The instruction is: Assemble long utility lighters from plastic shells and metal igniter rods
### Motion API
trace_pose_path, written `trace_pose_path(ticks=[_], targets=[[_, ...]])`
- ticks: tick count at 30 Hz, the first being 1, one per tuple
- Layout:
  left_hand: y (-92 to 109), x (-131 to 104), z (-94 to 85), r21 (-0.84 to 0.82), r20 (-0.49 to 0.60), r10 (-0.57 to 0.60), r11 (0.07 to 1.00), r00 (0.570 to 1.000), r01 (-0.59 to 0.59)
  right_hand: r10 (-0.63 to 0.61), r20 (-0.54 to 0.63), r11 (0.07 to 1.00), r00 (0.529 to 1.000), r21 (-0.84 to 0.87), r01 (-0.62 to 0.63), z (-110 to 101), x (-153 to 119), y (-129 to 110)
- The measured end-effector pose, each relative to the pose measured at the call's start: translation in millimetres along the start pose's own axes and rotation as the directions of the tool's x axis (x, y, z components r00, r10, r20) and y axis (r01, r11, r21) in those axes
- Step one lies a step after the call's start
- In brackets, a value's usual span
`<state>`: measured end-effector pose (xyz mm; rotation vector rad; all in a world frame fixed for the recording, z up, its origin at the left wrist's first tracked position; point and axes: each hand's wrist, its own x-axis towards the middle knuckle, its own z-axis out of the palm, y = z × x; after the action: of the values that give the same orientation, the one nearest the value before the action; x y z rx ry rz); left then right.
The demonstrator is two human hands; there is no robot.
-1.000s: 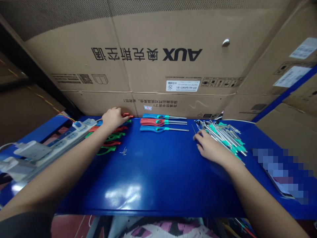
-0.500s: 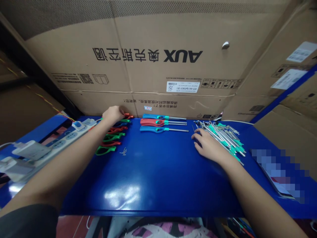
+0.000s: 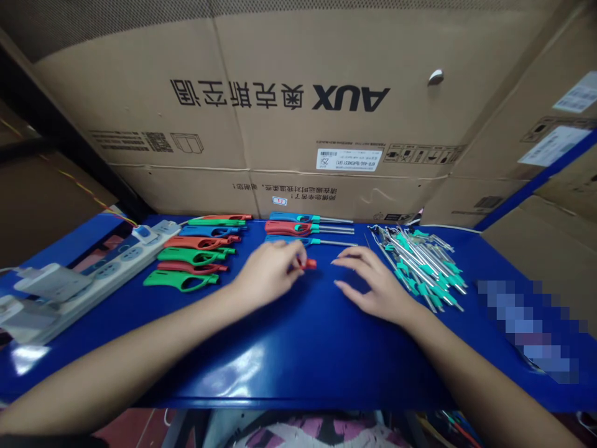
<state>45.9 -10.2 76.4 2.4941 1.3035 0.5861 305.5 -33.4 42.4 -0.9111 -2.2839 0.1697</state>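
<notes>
My left hand [image 3: 270,270] is closed round a red lighter handle [image 3: 310,264], whose tip sticks out past the fingers at mid-table. Facing it, my right hand [image 3: 375,280] has its fingers apart; nothing shows between them. Behind the hands lie a red lighter with a metal tube [image 3: 286,228] and two blue ones, the nearer partly covered by my left hand. Several green, red, orange and blue handles [image 3: 193,256] lie in a column on the left. A pile of metal tubes with teal parts [image 3: 426,264] lies beyond my right hand.
A white power strip [image 3: 125,261] with plugs runs along the left of the blue table [image 3: 298,354]. A large cardboard sheet [image 3: 270,143] stands behind. Cardboard also rises at the right, near a pixelated flat object [image 3: 532,330].
My left hand has moved from the handle column to mid-table and now holds a red handle. My right hand has shifted slightly left, away from the tube pile. The view has shifted a little.
</notes>
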Motion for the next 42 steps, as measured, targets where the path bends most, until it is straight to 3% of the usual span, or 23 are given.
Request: trace_pose_path(ticks=[3, 5, 8, 13, 16, 20, 25, 30, 32, 34, 37, 39, 42], targets=[[21.0, -10.7, 33.2, -0.080, 0.103, 0.069, 0.995, 0.992, -0.060, -0.089, 0.192, 0.995, 0.977, 0.057, 0.080, 8.6, -1.9, -6.7], [24.4, -14.2, 42.8, -0.205, 0.123, 0.064, 0.978, 0.990, -0.038, -0.096, 0.261, 0.995, 0.961, 0.063, 0.082, 11.3, -2.8, -5.7], [18.3, -18.6, 38.8, -0.323, 0.118, 0.071, 0.946, 0.990, -0.030, -0.060, 0.325, 0.998, 0.944, 0.049, 0.046, 10.0, -3.3, -0.4], [-13.5, -29.7, 20.4, -0.072, 0.069, 0.041, 0.997, 0.997, -0.036, 0.003, 0.372, 1.000, 0.928, 0.005, -0.005, 4.9, -3.7, 6.3], [-36.1, -33.7, 21.0, -0.080, 0.077, -0.014, 0.997, 0.997, 0.021, 0.037, 0.384, 0.999, 0.923, -0.004, -0.038, 5.5, -2.8, 7.7], [-49.5, -33.1, 29.8, -0.201, 0.068, -0.026, 0.979, 0.997, 0.039, 0.087, 0.303, 0.996, 0.949, 0.004, -0.093, 7.6, -1.5, 11.8], [-44.1, -33.7, 39.0, -0.251, 0.002, -0.037, 0.967, 0.999, 0.036, 0.206, 0.063, 0.979, 0.976, -0.024, -0.205, 9.0, -1.1, 19.8], [-37.9, -36.1, 44.9, -0.209, -0.054, 0.014, 0.978, 0.998, -0.025, 0.252, -0.047, 0.967, 0.967, -0.014, -0.253, 5.9, 0.0, 17.9], [-37.2, -35.7, 46.3, -0.195, -0.052, 0.057, 0.979, 0.997, -0.066, 0.252, 0.037, 0.966, 0.967, 0.048, -0.254, 2.1, -0.3, 14.9], [-38.0, -34.8, 47.2, -0.184, -0.050, 0.082, 0.979, 0.995, -0.090, 0.204, 0.227, 0.965, 0.952, 0.115, -0.235, -1.7, -1.6, 12.1], [-41.6, -33.4, 47.7, -0.169, -0.069, 0.073, 0.982, 0.995, -0.084, 0.145, 0.448, 0.973, 0.882, 0.097, -0.209, -3.7, -4.9, 9.9], [-44.3, -32.9, 47.0, -0.163, -0.080, 0.055, 0.984, 0.995, -0.067, 0.159, 0.483, 0.981, 0.861, 0.025, -0.195, -2.8, -6.2, 9.5], [-44.1, -32.6, 43.7, -0.156, -0.093, 0.041, 0.986, 0.995, -0.056, 0.192, 0.456, 0.980, 0.869, -0.040, -0.196, -4.0, -5.0, 11.1]])
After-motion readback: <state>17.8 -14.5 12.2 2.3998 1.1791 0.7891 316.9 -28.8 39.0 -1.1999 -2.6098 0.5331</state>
